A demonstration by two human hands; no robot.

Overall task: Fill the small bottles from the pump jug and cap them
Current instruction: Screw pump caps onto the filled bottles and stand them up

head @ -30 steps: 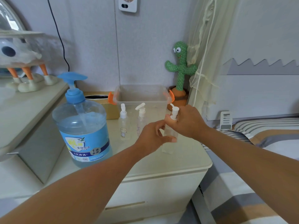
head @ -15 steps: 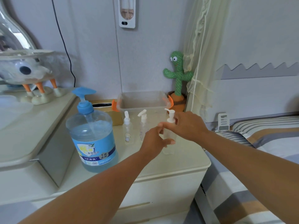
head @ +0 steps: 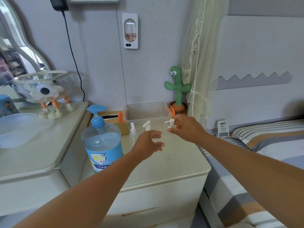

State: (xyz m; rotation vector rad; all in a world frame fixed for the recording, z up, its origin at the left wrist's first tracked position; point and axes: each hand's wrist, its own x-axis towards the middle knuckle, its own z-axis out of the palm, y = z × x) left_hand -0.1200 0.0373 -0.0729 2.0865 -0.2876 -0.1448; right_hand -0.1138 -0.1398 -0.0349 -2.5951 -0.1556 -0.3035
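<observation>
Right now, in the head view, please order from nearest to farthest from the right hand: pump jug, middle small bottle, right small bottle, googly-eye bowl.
1. Right small bottle: the right hand pinches its pump top.
2. Middle small bottle: just left of it.
3. Pump jug: farther left, on the nightstand.
4. Googly-eye bowl: far left, on the higher dresser.

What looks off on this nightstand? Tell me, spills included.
The middle small bottle's pump top sits tilted, while the left bottle's pump top stands straight, so the tilted one may not be screwed down. No spill shows on the nightstand.
</observation>
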